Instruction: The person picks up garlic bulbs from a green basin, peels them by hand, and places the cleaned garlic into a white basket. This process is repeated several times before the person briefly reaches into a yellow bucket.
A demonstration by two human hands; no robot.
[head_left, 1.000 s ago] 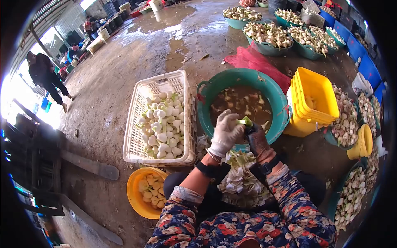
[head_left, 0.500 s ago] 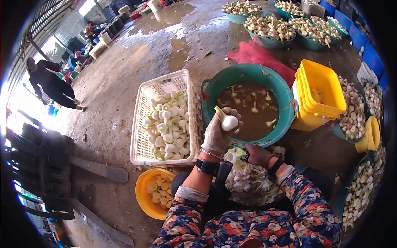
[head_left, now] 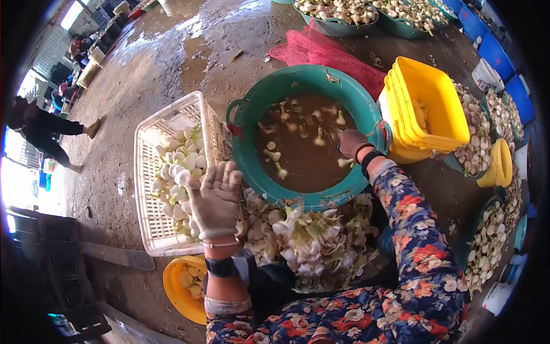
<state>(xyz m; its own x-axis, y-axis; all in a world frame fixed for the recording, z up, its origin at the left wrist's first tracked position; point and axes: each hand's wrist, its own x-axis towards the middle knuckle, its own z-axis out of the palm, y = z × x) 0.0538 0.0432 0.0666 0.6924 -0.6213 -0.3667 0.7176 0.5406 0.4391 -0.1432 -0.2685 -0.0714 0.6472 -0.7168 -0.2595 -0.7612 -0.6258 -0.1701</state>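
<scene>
My left hand (head_left: pixel 216 198), in a pale dirty glove, is open with fingers spread and the palm bare, over the near right side of a white plastic crate (head_left: pixel 143 200). White peeled garlic bulbs (head_left: pixel 179 172) with short green stems lie heaped in that crate. My right hand (head_left: pixel 352 143), in a dark glove, reaches over the right side of a green tub (head_left: pixel 252 166) of brown water. Its fingers look curled downward; what they hold, if anything, is hidden. One garlic bulb (head_left: pixel 345 163) lies just below them, and several others float further left.
Garlic peelings (head_left: pixel 315 235) are piled before me. A yellow bucket (head_left: pixel 182 295) holding pale pieces stands at lower left. Stacked yellow bins (head_left: pixel 432 103), red netting (head_left: pixel 326 54) and garlic-filled tubs (head_left: pixel 338 26) lie beyond and right. A person (head_left: pixel 46 129) walks at far left.
My left hand has moved left to the crate and no longer holds the peeled garlic bulb. My right hand has gone from the peelings to over the tub's water. The view has shifted.
</scene>
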